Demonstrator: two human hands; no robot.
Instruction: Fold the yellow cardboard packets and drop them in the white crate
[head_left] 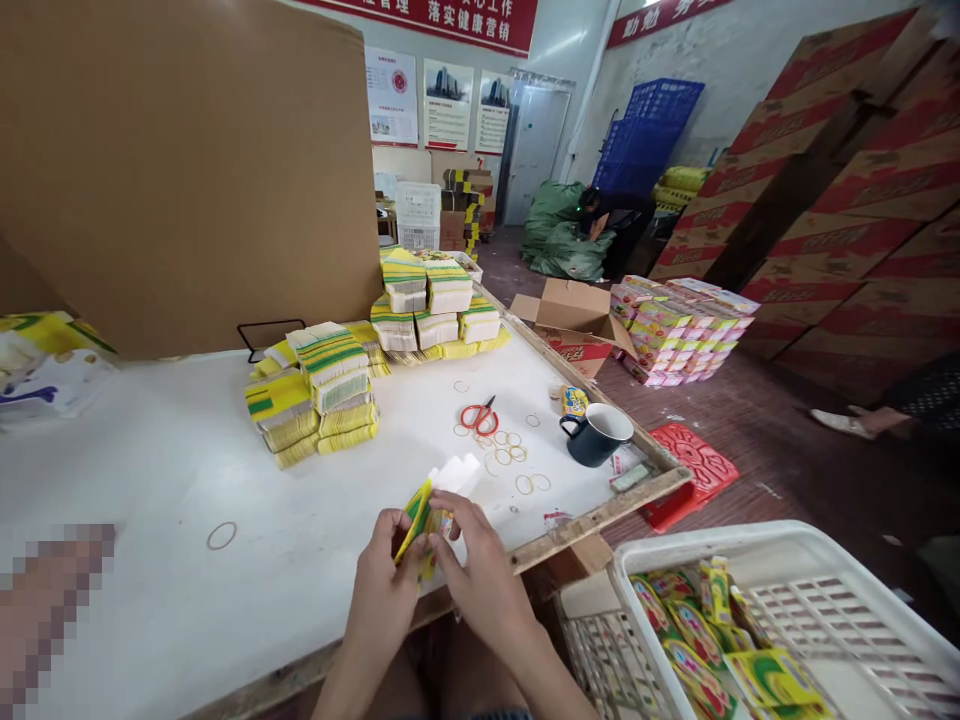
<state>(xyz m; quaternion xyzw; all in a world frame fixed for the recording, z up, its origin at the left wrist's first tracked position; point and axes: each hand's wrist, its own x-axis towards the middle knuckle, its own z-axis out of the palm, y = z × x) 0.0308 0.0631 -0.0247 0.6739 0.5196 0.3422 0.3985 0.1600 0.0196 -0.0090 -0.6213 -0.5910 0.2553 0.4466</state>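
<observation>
Red banner [450, 18] above the posters, white characters "落实健康营销"; second red banner [660, 18], "勤勉".

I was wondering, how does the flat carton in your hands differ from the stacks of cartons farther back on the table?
The flat carton is a single piece, gripped on edge between the left hand and right hand; the stacks of cartons are many pieces lying flat in bundles on the table. The held one shows a white panel opening out, while the stacks stay pressed closed. Both share yellow and green printing.
</observation>
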